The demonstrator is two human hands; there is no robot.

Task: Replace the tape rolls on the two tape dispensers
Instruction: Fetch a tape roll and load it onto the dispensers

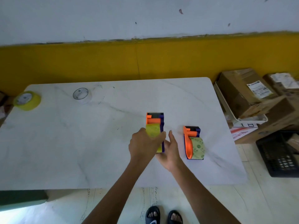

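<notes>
A person's left hand [143, 145] grips the yellow-green tape roll [152, 130] seated in the nearer-centre tape dispenser [155, 118] on the white table [80, 143], while the right hand [169, 152], fingers straight and relaxed, steadies the dispenser's side. A second dispenser [192, 143] just to the right carries its own roll. With a yellow roll [27, 100] and a clear roll [81, 95] lying untouched at the table's far left, the replacement appears barely begun.
</notes>
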